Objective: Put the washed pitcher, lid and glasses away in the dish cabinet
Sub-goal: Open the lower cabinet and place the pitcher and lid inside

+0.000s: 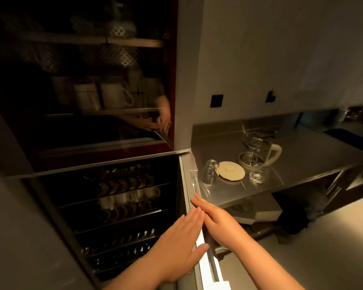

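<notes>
— Steel counter to our right carries all the washed things: the glass pitcher with its cream handle stands upright toward the back, the round cream lid lies flat in front of it, one glass sits mouth-down just left of the lid and touching its edge, and a second glass stands upright just right of the lid, close before the pitcher.

— And our hands?

— Both low, at the dish cabinet, well apart from the counter items. Our left hand lies flat against the pale right edge of the cabinet door, fingers straight and together, thumb spread out across the frame. It clasps nothing.

— Right?

— Our right hand is stretched out too, fingers straight, pointing up along the same edge, just above the left fingertips. Nothing is held in it. We cannot tell whether it touches the long bar handle running down that edge.

— Inside the cabinet?

— Dark wire racks; a row of white cups on a middle rack, smaller pieces above and below too dim to name. Above, a glass-fronted upper cabinet shows white mugs and a reflection of our hands.
</notes>
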Demonstrator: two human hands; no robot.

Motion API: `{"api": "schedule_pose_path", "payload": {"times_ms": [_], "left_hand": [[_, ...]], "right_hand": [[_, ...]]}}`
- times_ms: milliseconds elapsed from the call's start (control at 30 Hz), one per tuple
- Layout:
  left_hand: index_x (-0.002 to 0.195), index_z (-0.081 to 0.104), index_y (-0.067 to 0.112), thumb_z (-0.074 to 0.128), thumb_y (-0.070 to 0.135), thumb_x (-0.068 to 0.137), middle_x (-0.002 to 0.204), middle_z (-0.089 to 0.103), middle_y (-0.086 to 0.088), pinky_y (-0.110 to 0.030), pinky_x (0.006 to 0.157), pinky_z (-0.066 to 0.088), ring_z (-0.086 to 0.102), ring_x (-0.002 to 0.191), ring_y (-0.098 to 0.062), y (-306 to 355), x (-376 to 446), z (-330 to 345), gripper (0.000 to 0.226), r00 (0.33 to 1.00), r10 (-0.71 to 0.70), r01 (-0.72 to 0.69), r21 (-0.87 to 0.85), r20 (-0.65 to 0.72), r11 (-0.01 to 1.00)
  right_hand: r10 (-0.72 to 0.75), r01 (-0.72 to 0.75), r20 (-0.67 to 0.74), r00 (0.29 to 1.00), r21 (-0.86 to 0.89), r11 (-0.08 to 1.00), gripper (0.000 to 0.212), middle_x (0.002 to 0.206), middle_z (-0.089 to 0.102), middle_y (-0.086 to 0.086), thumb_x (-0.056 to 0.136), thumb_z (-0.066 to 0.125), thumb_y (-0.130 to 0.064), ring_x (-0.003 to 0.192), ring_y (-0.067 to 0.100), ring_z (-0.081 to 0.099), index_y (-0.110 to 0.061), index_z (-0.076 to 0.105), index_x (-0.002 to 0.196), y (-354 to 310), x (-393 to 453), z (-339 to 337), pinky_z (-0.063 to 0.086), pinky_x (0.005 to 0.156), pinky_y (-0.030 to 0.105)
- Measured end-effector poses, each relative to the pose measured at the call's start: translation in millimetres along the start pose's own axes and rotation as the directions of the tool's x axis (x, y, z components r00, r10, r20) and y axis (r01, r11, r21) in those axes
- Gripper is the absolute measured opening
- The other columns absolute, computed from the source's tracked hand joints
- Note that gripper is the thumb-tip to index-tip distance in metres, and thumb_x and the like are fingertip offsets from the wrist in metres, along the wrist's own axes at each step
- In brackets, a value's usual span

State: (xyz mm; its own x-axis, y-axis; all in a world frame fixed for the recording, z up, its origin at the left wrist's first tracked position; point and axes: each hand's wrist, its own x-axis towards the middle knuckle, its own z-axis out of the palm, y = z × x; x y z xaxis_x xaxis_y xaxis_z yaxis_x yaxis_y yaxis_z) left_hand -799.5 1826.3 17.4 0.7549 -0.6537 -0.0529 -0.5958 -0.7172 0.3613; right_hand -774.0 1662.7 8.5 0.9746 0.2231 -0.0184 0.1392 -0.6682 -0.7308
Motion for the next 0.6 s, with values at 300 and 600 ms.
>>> {"api": "schedule_pose_path", "payload": {"times_ms": [300, 600], "left_hand": [[0.144, -0.021, 0.034, 0.024, 0.059, 0.096, 0.147, -0.027, 0.02, -0.018, 0.108, -0.016, -0.025, 0.134, 0.007, -4.8, 42.3, 6.3, 0.071, 0.997, -0.031, 0.037, 0.092, -0.065, 0.995], [0.142, -0.017, 0.035, -0.01, 0.069, 0.068, 0.15, -0.024, 0.018, -0.017, 0.108, -0.016, -0.023, 0.137, 0.004, -38.6, 91.1, -19.4, 0.082, 0.999, 0.023, -0.02, 0.129, -0.026, 0.991]], "right_hand": [[0.073, -0.065, 0.111, 0.991, -0.071, 0.995, 0.061, 0.152, 0.023, -0.018, 0.098, 0.036, -0.045, 0.132, 0.002, 0.035, -0.048, -0.003, 0.145, 14.9, -19.7, -24.1, 0.032, 0.105, 0.021], [0.109, -0.067, 0.228, 0.968, -0.187, 0.98, 0.066, 0.154, 0.02, -0.015, 0.097, 0.035, -0.041, 0.127, 0.001, 0.039, -0.04, -0.008, 0.147, 16.7, -9.9, -46.6, 0.033, 0.099, 0.017]]}}
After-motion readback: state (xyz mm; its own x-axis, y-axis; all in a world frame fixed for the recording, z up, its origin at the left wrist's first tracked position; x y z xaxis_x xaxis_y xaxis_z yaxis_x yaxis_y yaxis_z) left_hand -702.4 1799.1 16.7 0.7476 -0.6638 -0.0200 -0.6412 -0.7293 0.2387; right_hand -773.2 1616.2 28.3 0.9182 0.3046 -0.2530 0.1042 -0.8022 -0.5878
